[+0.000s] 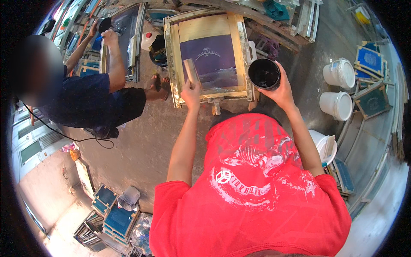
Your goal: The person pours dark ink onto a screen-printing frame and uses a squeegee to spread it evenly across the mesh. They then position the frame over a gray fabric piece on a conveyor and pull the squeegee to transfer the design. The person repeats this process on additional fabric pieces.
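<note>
A wooden-framed printing screen (248,64) stands in front of me, its mesh (188,58) dark purple with a pale curved design. Clear wet-looking streaks lie across the lower part of the mesh. My left hand (191,94) is closed around a squeegee (191,72) with a pale wooden handle, held above the screen's left side. Just off the right edge of the frame, my right hand (280,88) grips a black tub (257,77) by its side. Its open mouth faces me and the inside looks dark; what it contains is hard to make out.
On the left a co-worker in dark clothes (85,98) bends over another screen (124,30). White buckets (338,106) stand to the right, near stacked blue screens (369,60). More frames (117,220) are piled at lower left. A black cable (77,139) hangs beside the co-worker.
</note>
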{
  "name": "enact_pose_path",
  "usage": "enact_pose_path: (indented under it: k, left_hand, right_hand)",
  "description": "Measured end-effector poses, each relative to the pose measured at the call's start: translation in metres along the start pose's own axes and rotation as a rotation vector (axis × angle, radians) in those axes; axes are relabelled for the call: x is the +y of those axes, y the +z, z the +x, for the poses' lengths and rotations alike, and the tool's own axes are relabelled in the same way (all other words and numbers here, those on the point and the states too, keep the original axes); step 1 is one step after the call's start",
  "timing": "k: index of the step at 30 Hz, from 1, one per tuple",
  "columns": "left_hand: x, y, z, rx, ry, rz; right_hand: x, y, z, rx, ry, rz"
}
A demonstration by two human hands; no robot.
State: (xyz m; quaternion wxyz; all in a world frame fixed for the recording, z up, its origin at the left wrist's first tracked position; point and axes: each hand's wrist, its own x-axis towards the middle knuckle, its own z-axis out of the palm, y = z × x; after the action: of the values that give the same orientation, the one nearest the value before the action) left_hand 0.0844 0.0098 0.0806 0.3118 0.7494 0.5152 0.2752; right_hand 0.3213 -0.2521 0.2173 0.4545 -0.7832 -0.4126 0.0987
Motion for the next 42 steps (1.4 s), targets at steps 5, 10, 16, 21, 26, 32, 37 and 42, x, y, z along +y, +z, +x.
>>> enact_pose_path:
  k: [5,10,16,21,26,32,37,42]
  left_hand:
    - [0.055,0.041,-0.013,-0.199,-0.019,-0.163]
    - [0.096,0.080,-0.033,-0.283,-0.029,-0.253]
    - [0.065,0.078,-0.048,-0.357,-0.035,-0.306]
    - [0.034,0.027,-0.013,-0.185,0.000,-0.177]
    - [0.014,-0.020,0.008,-0.042,-0.016,0.039]
    - [0.046,0.021,-0.015,-0.126,-0.019,-0.144]
    - [0.091,0.080,-0.022,-0.241,-0.027,-0.261]
    - [0.076,0.089,-0.018,-0.243,-0.051,-0.265]
  right_hand:
    - [0.002,0.000,-0.001,0.017,-0.009,-0.011]
    - [0.003,-0.001,0.001,0.002,0.010,0.012]
    - [0.001,0.001,0.002,0.007,0.014,0.036]
    - [0.004,0.000,0.002,0.014,0.010,-0.039]
    - [0.007,0.002,0.005,-0.017,-0.020,-0.065]
    - [0.009,0.008,0.011,-0.086,-0.044,-0.080]
    - [0.004,0.012,0.014,-0.096,-0.046,-0.079]
    - [0.009,0.013,0.016,-0.107,-0.063,-0.118]
